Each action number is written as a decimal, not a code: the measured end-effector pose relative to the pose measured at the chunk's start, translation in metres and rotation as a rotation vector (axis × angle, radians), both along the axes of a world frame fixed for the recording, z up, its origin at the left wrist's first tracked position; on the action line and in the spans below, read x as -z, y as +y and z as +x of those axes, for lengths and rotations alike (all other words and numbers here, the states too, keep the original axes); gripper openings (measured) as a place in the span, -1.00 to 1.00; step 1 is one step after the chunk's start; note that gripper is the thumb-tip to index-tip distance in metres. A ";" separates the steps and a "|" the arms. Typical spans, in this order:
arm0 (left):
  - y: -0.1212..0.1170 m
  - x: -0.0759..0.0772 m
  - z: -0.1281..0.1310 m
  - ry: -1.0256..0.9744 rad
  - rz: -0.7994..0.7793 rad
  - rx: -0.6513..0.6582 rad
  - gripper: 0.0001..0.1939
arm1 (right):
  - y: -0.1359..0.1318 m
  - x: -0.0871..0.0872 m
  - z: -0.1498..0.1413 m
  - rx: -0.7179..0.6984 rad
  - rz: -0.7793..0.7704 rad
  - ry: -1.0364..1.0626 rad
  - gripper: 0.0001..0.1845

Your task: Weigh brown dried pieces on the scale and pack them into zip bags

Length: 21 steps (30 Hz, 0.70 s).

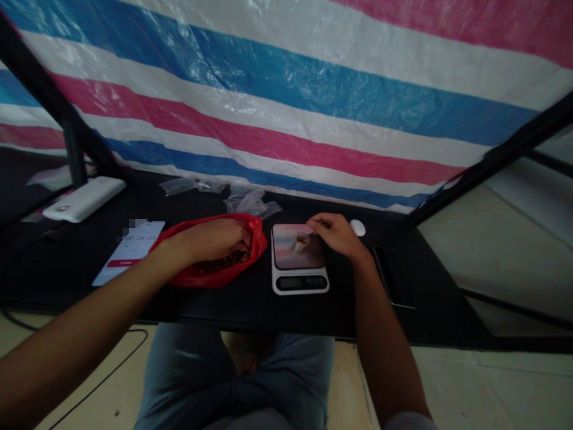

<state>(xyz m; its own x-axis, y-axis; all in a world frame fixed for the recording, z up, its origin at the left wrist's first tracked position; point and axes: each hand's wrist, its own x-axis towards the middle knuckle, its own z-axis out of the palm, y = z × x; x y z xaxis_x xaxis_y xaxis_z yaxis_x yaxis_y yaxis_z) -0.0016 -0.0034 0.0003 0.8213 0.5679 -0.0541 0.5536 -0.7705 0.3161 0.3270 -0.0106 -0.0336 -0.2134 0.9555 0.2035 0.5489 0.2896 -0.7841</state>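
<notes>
My left hand [224, 237] reaches into an open red plastic bag [215, 279]. Its fingers are curled down over small brown pieces [230, 260] in the bag; what they pinch is hidden. To the right lies a white digital scale [301, 291] with a shiny metal plate [286, 254]. On that plate stands a small clear cup [301, 243] with some brown pieces in it. By the plate's far right corner rests my right hand [333, 233], fingers bent and closed, fingertips at the plate's edge. Whether anything is between them I cannot make out.
Clear plastic bags [250, 200] lie behind the red bag. A phone with a lit screen [129, 251] and a white device [85, 200] are at left. At right are a white round lid-like disc [357, 227] and a dark phone [393, 278]. A striped sheet [286, 119] hangs behind.
</notes>
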 end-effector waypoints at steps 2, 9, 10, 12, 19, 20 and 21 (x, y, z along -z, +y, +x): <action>0.001 -0.004 -0.004 0.043 -0.008 -0.008 -0.75 | 0.000 0.001 0.000 -0.002 -0.004 0.000 -0.77; -0.001 -0.010 -0.010 0.092 -0.005 -0.064 -0.78 | 0.001 0.002 0.000 -0.004 0.003 -0.023 -0.75; -0.002 -0.011 -0.011 0.089 -0.014 -0.064 -0.78 | 0.001 0.003 0.001 -0.004 0.001 -0.024 -0.75; -0.004 -0.016 -0.013 0.079 -0.019 -0.068 -0.78 | 0.001 0.003 0.001 -0.008 -0.002 -0.017 -0.74; -0.010 -0.054 0.001 -0.096 0.005 -0.039 -0.78 | 0.001 0.002 0.002 0.014 0.003 -0.001 -0.76; -0.010 -0.058 0.011 -0.126 0.024 -0.018 -0.78 | 0.001 0.001 0.002 0.016 0.007 0.003 -0.76; -0.009 -0.060 0.022 -0.149 0.042 0.008 -0.77 | 0.001 0.001 0.003 0.014 0.009 0.008 -0.75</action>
